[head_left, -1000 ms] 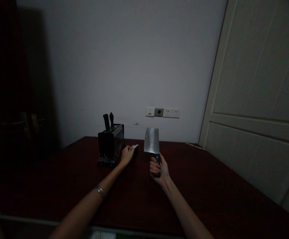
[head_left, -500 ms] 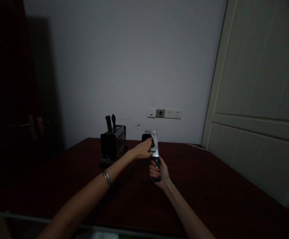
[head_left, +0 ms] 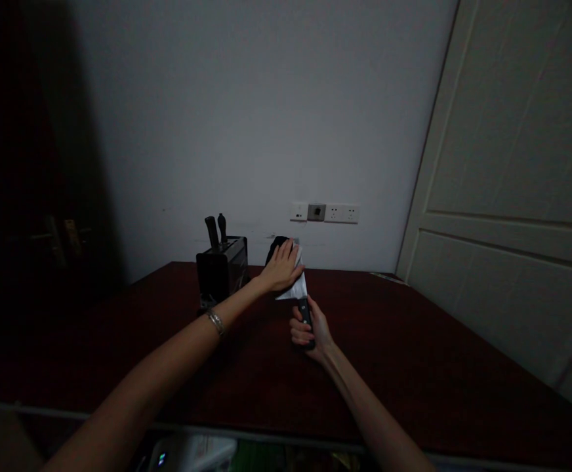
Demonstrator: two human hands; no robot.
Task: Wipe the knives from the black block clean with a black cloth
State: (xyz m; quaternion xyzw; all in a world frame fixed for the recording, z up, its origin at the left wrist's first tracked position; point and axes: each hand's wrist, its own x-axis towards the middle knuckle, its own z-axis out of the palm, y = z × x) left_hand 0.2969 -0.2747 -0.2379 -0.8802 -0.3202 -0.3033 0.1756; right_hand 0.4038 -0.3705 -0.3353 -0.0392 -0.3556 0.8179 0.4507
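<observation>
A kitchen cleaver (head_left: pixel 296 289) with a broad shiny blade points up and away above the table. My right hand (head_left: pixel 317 328) is wrapped round its black riveted handle (head_left: pixel 306 314). With fingers stretched nearly flat, my left hand (head_left: pixel 282 267) presses a black cloth (head_left: pixel 276 246) against the blade. Part of the blade and most of the cloth are hidden behind the left fingers. A metal bracelet (head_left: pixel 216 322) is on my left wrist.
A black knife block (head_left: pixel 213 272) with two dark handles stands left on the dark red table (head_left: pixel 266 393). Wall sockets (head_left: pixel 334 213) are behind, a pale door (head_left: pixel 507 164) to the right. Below the table's front edge lie several items, including a grey device (head_left: pixel 187 453).
My left hand has moved over the blade with the cloth, its fingers now flatter and more spread. The cleaver's blade has turned slightly, showing more of its lower corner. The view has tilted down.
</observation>
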